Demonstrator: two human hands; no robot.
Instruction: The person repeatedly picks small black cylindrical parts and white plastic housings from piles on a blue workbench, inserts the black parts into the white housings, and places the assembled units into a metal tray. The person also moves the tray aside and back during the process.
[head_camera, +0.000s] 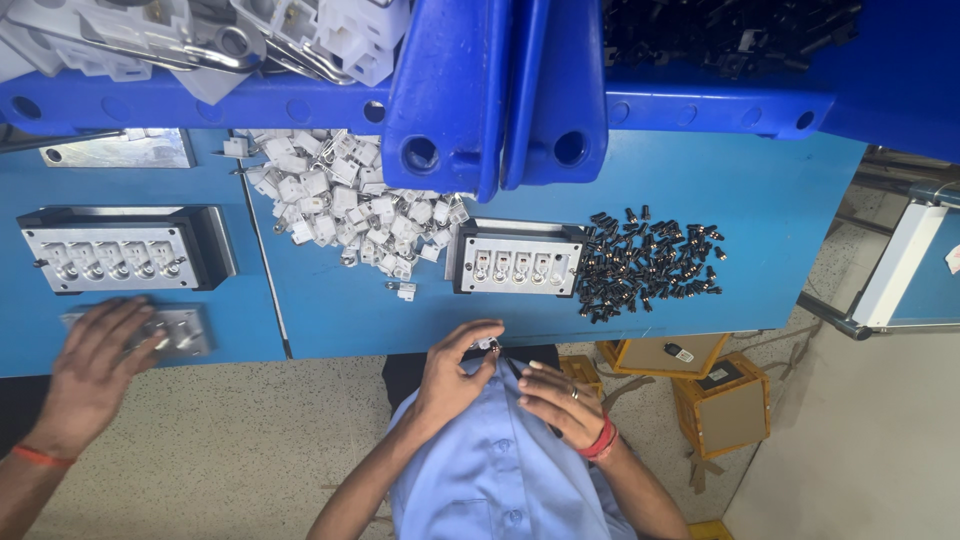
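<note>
Far to the left of the five-slot fixture, another person's hand is laid flat on a metal plate, below a second, larger fixture. Just left of the five-slot fixture, a heap of white plastic parts is spread on the blue bench. Below the fixture, off the bench edge and over the shirt, the left hand is closed in a pinch on a small pale part. The part is judged light, stiff and easy to drop, so it is best held by its side faces with the fingertips. Just to its right, the right hand is seen with the fingers stretched; whether something is gripped cannot be told. Right of the fixture, small black parts are scattered.
</note>
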